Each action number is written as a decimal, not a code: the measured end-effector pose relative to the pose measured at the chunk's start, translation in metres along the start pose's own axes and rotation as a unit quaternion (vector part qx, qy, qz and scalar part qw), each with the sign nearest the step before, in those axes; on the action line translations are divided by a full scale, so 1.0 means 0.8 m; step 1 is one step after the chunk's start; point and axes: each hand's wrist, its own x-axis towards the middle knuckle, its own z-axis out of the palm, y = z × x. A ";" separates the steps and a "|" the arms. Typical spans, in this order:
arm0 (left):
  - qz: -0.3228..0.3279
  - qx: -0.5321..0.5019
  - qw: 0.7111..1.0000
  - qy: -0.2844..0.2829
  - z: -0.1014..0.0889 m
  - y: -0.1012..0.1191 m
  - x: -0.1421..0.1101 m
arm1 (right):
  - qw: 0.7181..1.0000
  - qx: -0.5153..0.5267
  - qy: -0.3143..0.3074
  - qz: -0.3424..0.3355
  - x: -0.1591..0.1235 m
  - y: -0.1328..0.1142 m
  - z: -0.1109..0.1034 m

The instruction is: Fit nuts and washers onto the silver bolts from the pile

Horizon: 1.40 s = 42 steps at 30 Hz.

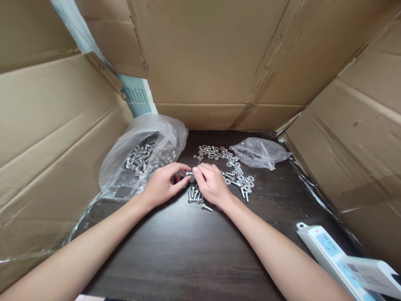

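Observation:
A small metal bolt (189, 173) is held level between my two hands above the table. My right hand (213, 183) pinches its right end with thumb and forefinger. At the other end, the curled fingertips of my left hand (166, 183) close around the bolt's tip, thumb slightly lower. Any nut or washer on the bolt is too small to make out. Just below my hands lies a cluster of bolts (195, 195), with a single bolt (207, 207) nearer me. Beyond my right hand, flat washers (250, 179), nuts and more bolts (244, 193) are scattered, partly hidden by that hand.
An open clear plastic bag (108, 173) full of metal fasteners (140, 156) stands at the left. A crumpled clear bag (261, 152) lies at the back right. Cardboard walls (213, 54) enclose the dark table (175, 251). A white power strip (328, 246) sits at the right front.

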 end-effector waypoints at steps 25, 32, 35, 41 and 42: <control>0.004 0.026 0.999 0.029 0.001 -0.001 0.002 | 0.999 0.050 0.009 0.019 -0.001 -0.004 -0.003; -0.002 0.026 0.999 0.030 0.001 0.000 0.001 | 0.999 0.038 0.013 0.020 -0.002 -0.003 -0.001; -0.003 0.026 0.999 0.030 0.001 -0.001 0.001 | 0.999 0.035 0.014 0.022 -0.002 -0.003 0.000; -0.005 0.025 0.999 0.028 0.002 -0.002 0.001 | 0.999 0.031 0.018 0.022 -0.002 -0.003 0.001; -0.005 0.026 0.999 0.028 0.002 -0.003 0.001 | 0.999 0.032 0.019 0.021 -0.002 -0.003 0.001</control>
